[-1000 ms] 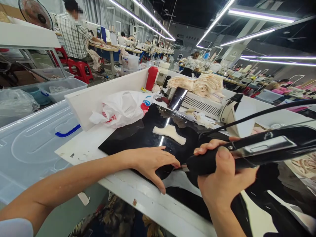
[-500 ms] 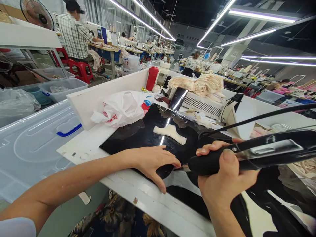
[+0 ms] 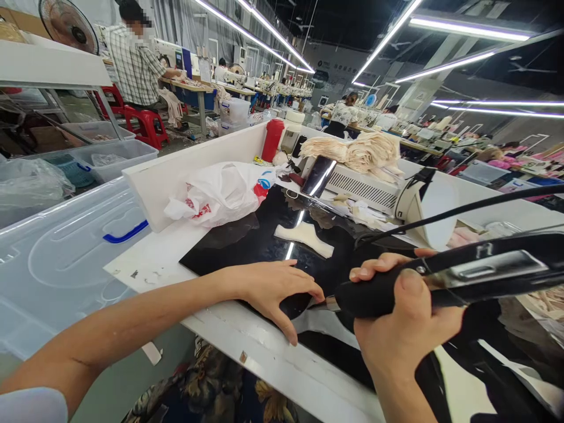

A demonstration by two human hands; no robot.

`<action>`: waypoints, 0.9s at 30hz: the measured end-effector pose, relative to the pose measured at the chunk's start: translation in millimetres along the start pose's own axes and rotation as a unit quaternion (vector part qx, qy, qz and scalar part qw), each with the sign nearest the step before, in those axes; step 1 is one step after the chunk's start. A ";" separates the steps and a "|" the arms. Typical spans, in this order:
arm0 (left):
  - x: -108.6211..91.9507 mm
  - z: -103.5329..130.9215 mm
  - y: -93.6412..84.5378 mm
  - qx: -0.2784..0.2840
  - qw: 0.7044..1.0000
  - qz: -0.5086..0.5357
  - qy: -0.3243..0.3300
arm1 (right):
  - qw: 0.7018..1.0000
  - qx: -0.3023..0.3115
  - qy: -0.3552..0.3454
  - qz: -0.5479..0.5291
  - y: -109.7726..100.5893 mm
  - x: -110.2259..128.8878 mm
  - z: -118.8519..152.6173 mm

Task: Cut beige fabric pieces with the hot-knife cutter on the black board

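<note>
My right hand (image 3: 403, 317) is wrapped round a black corded tool (image 3: 458, 276) with a metal tip that points left. My left hand (image 3: 277, 294) lies with fingers apart at the near edge of a glossy black sheet (image 3: 233, 244), its fingertips beside the tool's tip. Below the tip, a pale grey curved piece (image 3: 319, 322) runs between my two hands. A cream shaped piece (image 3: 305, 237) rests on the black sheet beyond my left hand.
A white plastic bag (image 3: 220, 197), a red bottle (image 3: 272, 141) and stacked cream fabric (image 3: 352, 153) stand farther back. The tool's cable (image 3: 467, 207) arches at right. A clear bin (image 3: 79, 252) is at left. A person (image 3: 134, 64) works beyond.
</note>
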State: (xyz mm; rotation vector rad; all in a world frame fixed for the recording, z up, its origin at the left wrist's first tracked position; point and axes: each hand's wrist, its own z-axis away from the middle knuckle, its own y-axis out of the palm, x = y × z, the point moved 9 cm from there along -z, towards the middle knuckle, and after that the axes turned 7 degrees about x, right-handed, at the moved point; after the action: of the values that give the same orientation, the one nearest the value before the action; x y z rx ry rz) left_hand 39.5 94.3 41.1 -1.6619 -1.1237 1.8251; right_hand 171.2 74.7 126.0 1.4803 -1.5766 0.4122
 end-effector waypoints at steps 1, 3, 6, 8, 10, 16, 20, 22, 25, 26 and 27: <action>0.0 -0.1 0.0 0.003 1.000 0.002 -0.004 | 1.000 -0.002 0.002 -0.001 -0.5 0.6 1.9; 0.7 -0.3 0.2 0.008 1.000 0.002 -0.013 | 1.000 0.005 0.001 0.000 0.0 1.6 5.2; 2.1 -0.4 0.9 0.008 1.000 -0.001 -0.021 | 1.000 0.013 0.000 -0.004 1.4 0.8 8.3; 2.5 -0.4 1.4 0.005 1.000 -0.003 -0.018 | 1.000 0.007 0.007 -0.005 1.2 -1.1 9.0; 2.4 -0.3 1.5 0.000 1.000 -0.006 -0.012 | 1.000 0.002 0.019 -0.003 1.6 -2.8 9.1; 2.3 0.0 1.4 -0.006 1.000 -0.012 -0.006 | 1.000 0.021 0.010 -0.020 7.9 3.2 12.7; 2.6 -0.6 1.5 -0.009 1.000 -0.018 -0.003 | 0.998 0.059 0.004 -0.037 16.6 3.7 18.9; 4.2 -1.0 2.7 -0.005 1.000 -0.016 -0.005 | 0.997 0.062 0.007 -0.039 18.6 1.8 21.4; 5.2 -0.3 3.5 -0.006 1.000 -0.011 -0.004 | 0.997 0.061 0.024 -0.034 19.8 -1.7 22.0; 4.5 0.4 2.7 -0.012 1.000 -0.008 0.000 | 0.997 0.061 0.029 -0.033 19.8 -1.6 21.1; 3.3 1.4 1.5 -0.018 1.000 -0.003 0.006 | 0.997 0.061 0.031 -0.031 19.4 -0.5 19.5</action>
State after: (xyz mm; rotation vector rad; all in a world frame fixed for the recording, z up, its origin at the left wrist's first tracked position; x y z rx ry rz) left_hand 37.9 95.6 37.8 -1.6853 -1.1619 1.7999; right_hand 145.9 64.7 121.6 1.5904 -1.4746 0.5213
